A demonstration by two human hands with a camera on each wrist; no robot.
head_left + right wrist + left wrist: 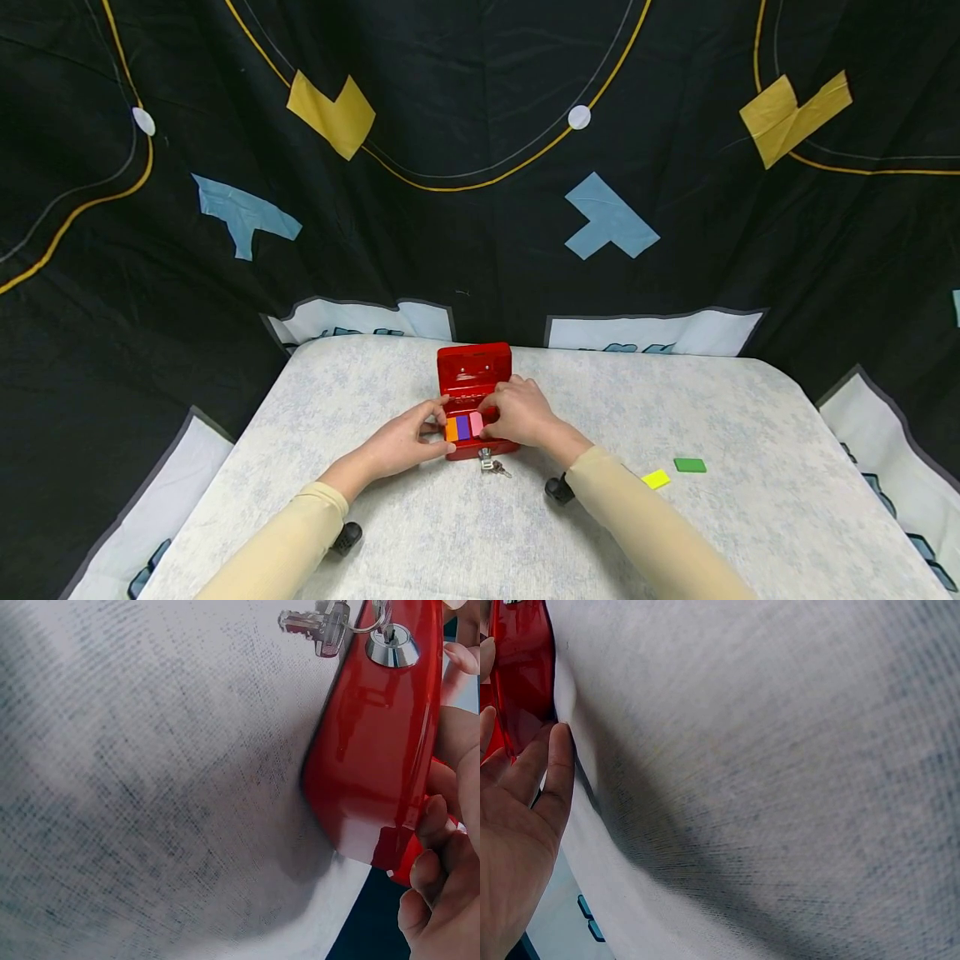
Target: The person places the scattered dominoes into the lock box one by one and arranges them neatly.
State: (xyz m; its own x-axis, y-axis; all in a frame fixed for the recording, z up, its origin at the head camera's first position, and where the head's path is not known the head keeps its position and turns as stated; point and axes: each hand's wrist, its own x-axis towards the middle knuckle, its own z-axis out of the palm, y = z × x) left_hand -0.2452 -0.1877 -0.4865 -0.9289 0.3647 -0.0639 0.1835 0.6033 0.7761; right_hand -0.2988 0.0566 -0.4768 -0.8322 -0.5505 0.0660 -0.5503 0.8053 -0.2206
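Observation:
A red cash box (480,452) stands with its lid raised. Inside it, an orange block (452,429), a purple block (462,427) and a pink block (476,423) sit side by side. My left hand (405,437) touches the box's left side; in the left wrist view, two fairly straight fingers (559,757) lie along the outer wall. Reaching in from the right, my right hand (525,412) pinches the pink block between thumb and forefinger. Its other fingers (429,874) are loosely curled near the box's end. A key (326,626) hangs at the front lock (392,645).
A yellow block (656,479) and a green block (690,465) lie to the right on the pale tablecloth (420,533). Black cloth (480,250) with taped shapes hangs behind the table.

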